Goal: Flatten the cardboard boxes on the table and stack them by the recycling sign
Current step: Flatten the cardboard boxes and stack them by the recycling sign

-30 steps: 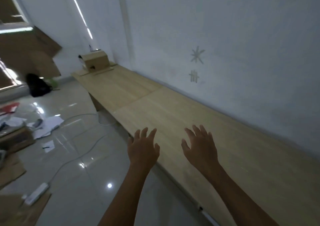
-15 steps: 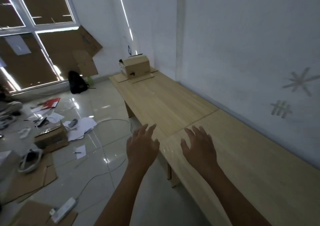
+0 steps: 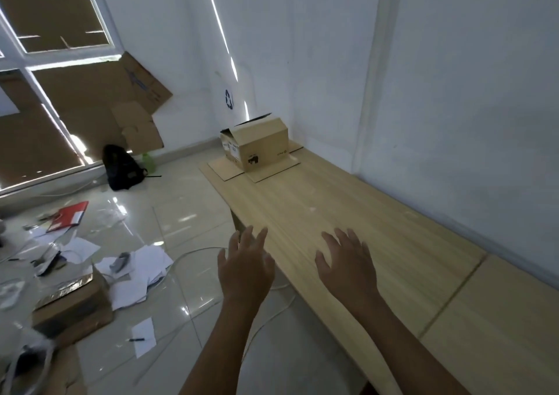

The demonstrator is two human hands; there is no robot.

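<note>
Head view: both hands — left hand (image 3: 245,269), right hand (image 3: 348,266) — hover empty, fingers spread, well short of the cardboard box (image 3: 255,145). Best to walk along the desk (image 3: 348,207), then take grip on opposite sides and collapse it — probably along its seams.

White walls (image 3: 302,46), glossy tiled floor (image 3: 187,213), cardboard-covered window (image 3: 60,101).
</note>
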